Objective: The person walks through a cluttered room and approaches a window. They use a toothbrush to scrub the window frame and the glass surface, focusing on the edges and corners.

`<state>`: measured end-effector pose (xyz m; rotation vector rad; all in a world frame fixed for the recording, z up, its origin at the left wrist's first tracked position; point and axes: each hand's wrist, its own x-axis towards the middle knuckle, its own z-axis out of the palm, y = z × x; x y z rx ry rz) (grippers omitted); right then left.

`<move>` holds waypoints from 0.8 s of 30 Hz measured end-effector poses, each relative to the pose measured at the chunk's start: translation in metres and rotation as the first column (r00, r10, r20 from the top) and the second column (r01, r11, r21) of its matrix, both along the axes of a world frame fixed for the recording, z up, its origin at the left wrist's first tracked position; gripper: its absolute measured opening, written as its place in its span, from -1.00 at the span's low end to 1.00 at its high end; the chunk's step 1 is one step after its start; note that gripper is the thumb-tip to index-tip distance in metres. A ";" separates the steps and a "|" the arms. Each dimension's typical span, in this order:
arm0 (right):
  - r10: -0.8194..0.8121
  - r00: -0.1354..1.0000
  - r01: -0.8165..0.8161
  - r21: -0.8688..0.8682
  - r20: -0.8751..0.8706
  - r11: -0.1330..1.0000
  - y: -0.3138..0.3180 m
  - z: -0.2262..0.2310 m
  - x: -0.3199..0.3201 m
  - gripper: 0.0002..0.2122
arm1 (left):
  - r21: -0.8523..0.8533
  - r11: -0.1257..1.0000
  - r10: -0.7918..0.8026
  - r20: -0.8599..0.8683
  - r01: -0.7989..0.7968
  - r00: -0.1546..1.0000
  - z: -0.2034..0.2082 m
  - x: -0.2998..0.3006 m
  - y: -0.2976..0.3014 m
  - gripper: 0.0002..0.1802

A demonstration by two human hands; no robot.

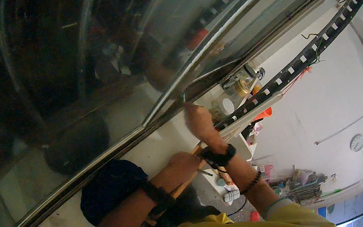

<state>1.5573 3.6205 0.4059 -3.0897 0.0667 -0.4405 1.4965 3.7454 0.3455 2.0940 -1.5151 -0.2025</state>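
Note:
My right hand [199,122] is raised beside the window's lower frame, its fingers closed. A small, thin object with a pale greenish tip [183,97] pokes out above the fist; its kind is too small to tell. Lower and to the left, my left hand [184,164] lies curled at the wooden edge of the white sill [154,153]; what its fingers hold, if anything, is hidden. A short dark thin piece [205,173] sticks out just below it. Dark bands circle both wrists. The sliding glass window [91,80] spans the upper left.
A dark blue cloth item [112,186] lies on the sill by my left forearm. Lidded jars [239,89] stand on the sill beyond my right hand. A black slotted rail [288,70] slants across the right. A round dial [357,142] hangs on the white wall.

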 end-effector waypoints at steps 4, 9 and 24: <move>-0.033 0.999 0.031 0.062 0.023 0.998 -0.037 0.026 -0.012 -0.82 | -0.004 1.000 0.011 -0.025 -0.011 1.000 -0.002 0.000 0.001 -0.87; 0.000 1.000 0.005 -0.194 0.028 0.981 -0.056 0.003 0.012 -0.88 | -0.050 0.999 -0.001 0.032 0.003 1.000 -0.002 -0.002 -0.003 -0.87; -0.147 0.973 0.166 -0.096 0.176 0.981 -0.069 0.056 0.018 -0.78 | -0.039 0.999 0.000 -0.018 -0.001 1.000 0.004 0.000 0.002 -0.87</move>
